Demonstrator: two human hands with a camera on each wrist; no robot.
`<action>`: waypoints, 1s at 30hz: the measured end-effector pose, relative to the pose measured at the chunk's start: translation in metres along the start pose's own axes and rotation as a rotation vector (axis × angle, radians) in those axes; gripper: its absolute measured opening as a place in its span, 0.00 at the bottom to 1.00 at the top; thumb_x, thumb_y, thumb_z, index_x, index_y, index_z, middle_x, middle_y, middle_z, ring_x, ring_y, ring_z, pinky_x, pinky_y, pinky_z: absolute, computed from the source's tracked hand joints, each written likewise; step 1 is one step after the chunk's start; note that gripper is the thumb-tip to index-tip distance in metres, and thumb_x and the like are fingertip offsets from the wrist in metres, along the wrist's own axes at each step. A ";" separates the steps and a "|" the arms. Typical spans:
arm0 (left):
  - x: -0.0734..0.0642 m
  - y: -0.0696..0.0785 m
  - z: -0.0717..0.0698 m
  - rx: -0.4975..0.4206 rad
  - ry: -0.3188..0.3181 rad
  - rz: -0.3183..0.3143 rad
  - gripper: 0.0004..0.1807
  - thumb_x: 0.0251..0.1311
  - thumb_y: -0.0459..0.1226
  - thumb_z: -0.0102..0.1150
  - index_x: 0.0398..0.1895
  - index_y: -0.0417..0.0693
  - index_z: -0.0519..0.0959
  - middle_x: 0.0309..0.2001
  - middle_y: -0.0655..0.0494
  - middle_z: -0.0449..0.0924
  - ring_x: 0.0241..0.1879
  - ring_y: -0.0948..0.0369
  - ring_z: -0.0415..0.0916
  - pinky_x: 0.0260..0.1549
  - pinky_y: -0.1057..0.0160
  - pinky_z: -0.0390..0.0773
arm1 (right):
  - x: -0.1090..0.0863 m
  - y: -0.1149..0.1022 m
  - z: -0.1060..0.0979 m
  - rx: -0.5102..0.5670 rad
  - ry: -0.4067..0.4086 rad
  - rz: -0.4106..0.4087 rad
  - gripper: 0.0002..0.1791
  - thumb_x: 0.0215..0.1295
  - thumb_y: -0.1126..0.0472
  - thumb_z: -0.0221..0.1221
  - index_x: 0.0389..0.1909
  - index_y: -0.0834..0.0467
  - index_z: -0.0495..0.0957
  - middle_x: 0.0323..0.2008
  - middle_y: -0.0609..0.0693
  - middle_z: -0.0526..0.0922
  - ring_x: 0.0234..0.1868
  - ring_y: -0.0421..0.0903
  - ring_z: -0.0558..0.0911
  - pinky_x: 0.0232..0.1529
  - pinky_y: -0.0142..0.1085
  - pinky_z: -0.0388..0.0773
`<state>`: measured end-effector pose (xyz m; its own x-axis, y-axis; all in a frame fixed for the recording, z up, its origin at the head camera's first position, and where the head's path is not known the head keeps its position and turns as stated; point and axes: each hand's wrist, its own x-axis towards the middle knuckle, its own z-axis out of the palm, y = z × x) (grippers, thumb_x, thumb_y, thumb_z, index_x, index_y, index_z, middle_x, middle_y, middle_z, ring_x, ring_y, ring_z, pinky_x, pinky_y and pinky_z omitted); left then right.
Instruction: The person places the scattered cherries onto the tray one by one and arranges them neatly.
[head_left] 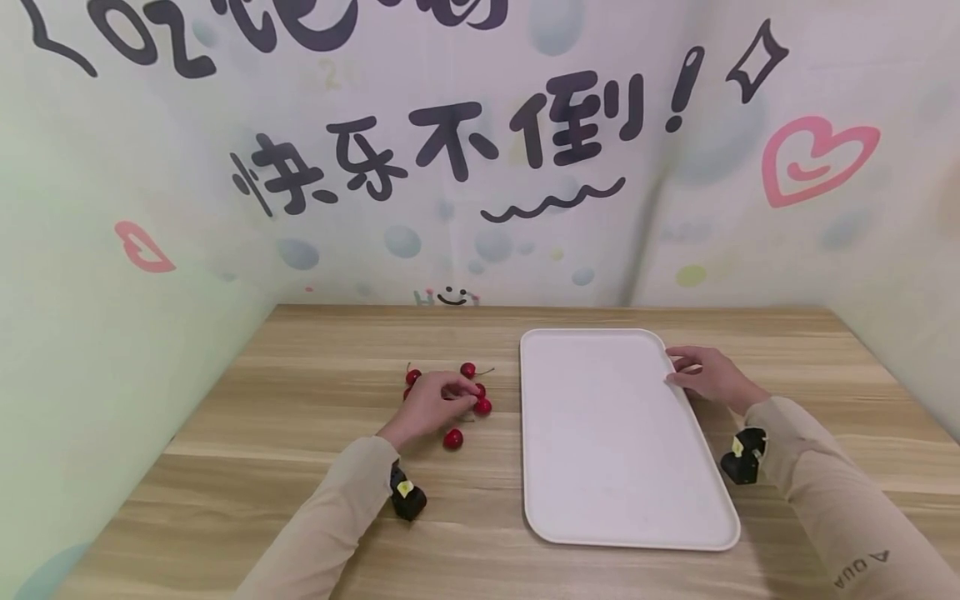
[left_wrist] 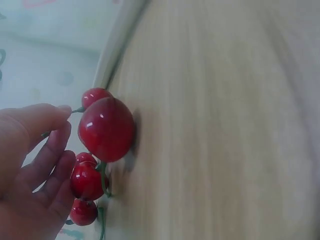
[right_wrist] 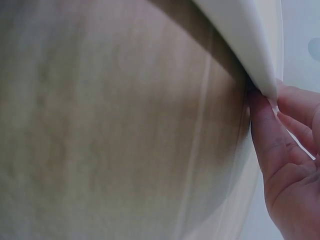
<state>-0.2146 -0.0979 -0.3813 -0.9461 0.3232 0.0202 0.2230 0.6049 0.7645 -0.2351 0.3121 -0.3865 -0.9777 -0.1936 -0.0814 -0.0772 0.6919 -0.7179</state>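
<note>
My left hand (head_left: 433, 406) is over a small group of red cherries, thumb and forefinger pinching the green stem (left_wrist: 77, 110) of one cherry (left_wrist: 93, 96). A larger-looking cherry (left_wrist: 106, 129) sits nearer the wrist camera, partly covering that one. Beneath the curled fingers are more cherries (left_wrist: 89, 181), some hidden by the hand in the head view. To the right lies a white rectangular tray (head_left: 600, 433). My right hand (head_left: 712, 379) grips its right edge near the far corner, thumb low against the underside of the rim (right_wrist: 240, 45) and fingers on the other side.
One cherry (head_left: 453, 439) lies apart, nearer the front, and another (head_left: 468, 369) with a long stem lies farther back. The wooden table (head_left: 300, 467) meets a printed white cloth wall (head_left: 420, 225) behind. Bare wood separates the cherries from the tray.
</note>
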 end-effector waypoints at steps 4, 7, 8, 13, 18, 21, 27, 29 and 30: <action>0.002 0.003 0.001 -0.037 0.005 0.003 0.04 0.53 0.36 0.60 0.32 0.51 0.80 0.30 0.61 0.77 0.31 0.61 0.72 0.31 0.67 0.74 | 0.000 0.001 0.000 0.001 0.004 -0.004 0.30 0.57 0.65 0.58 0.56 0.74 0.59 0.43 0.69 0.72 0.43 0.59 0.74 0.40 0.42 0.75; 0.003 0.006 0.002 -0.050 0.006 0.005 0.04 0.53 0.36 0.60 0.33 0.51 0.80 0.30 0.61 0.77 0.32 0.60 0.72 0.32 0.66 0.74 | 0.000 0.001 0.000 -0.005 0.005 -0.007 0.29 0.57 0.65 0.57 0.56 0.74 0.60 0.43 0.69 0.73 0.43 0.59 0.74 0.40 0.43 0.75; 0.004 0.006 0.002 -0.051 0.007 0.007 0.05 0.53 0.36 0.59 0.33 0.50 0.80 0.30 0.61 0.77 0.32 0.61 0.72 0.32 0.66 0.73 | 0.000 0.001 0.000 -0.005 0.005 -0.007 0.29 0.57 0.65 0.57 0.56 0.74 0.59 0.43 0.69 0.73 0.44 0.59 0.74 0.40 0.43 0.75; 0.008 0.007 0.004 -0.067 0.013 0.019 0.06 0.52 0.38 0.60 0.33 0.50 0.81 0.31 0.62 0.78 0.33 0.61 0.72 0.32 0.66 0.73 | -0.001 -0.001 0.000 -0.004 0.002 -0.012 0.29 0.57 0.65 0.57 0.56 0.75 0.59 0.43 0.69 0.72 0.44 0.60 0.74 0.40 0.43 0.75; 0.012 0.012 0.005 -0.092 0.001 0.017 0.07 0.53 0.39 0.60 0.35 0.50 0.82 0.32 0.62 0.80 0.35 0.63 0.73 0.33 0.66 0.74 | -0.001 -0.002 -0.001 -0.007 0.005 -0.022 0.28 0.58 0.65 0.56 0.56 0.75 0.60 0.43 0.69 0.73 0.44 0.59 0.74 0.40 0.43 0.75; 0.014 0.018 0.005 -0.125 -0.020 0.017 0.09 0.53 0.39 0.59 0.37 0.48 0.81 0.34 0.62 0.80 0.35 0.62 0.74 0.35 0.64 0.74 | -0.001 -0.002 -0.001 -0.004 0.003 -0.021 0.28 0.58 0.65 0.56 0.56 0.75 0.59 0.43 0.69 0.73 0.44 0.59 0.74 0.39 0.43 0.75; 0.017 0.035 0.007 -0.183 -0.089 0.088 0.09 0.54 0.40 0.58 0.37 0.47 0.80 0.34 0.60 0.80 0.35 0.57 0.74 0.36 0.57 0.74 | -0.002 -0.003 -0.001 0.002 -0.002 -0.017 0.28 0.58 0.66 0.56 0.56 0.75 0.59 0.42 0.69 0.72 0.43 0.59 0.74 0.39 0.42 0.76; 0.018 0.041 0.010 -0.174 -0.106 0.128 0.09 0.55 0.40 0.58 0.37 0.47 0.80 0.34 0.60 0.80 0.35 0.59 0.74 0.35 0.60 0.74 | -0.002 -0.003 -0.001 0.007 -0.002 -0.016 0.28 0.58 0.66 0.56 0.56 0.75 0.59 0.42 0.68 0.73 0.43 0.59 0.74 0.39 0.42 0.76; 0.019 0.044 0.011 -0.165 -0.114 0.145 0.09 0.55 0.40 0.57 0.37 0.47 0.80 0.34 0.61 0.80 0.35 0.61 0.73 0.35 0.62 0.74 | -0.002 -0.003 -0.001 0.008 -0.001 -0.014 0.29 0.58 0.66 0.56 0.56 0.75 0.59 0.42 0.68 0.73 0.43 0.58 0.74 0.39 0.42 0.76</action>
<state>-0.2204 -0.0568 -0.3544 -0.8722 0.4839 0.0715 0.3044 0.4225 0.8537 -0.2331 0.3110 -0.3837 -0.9763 -0.2040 -0.0719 -0.0895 0.6835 -0.7244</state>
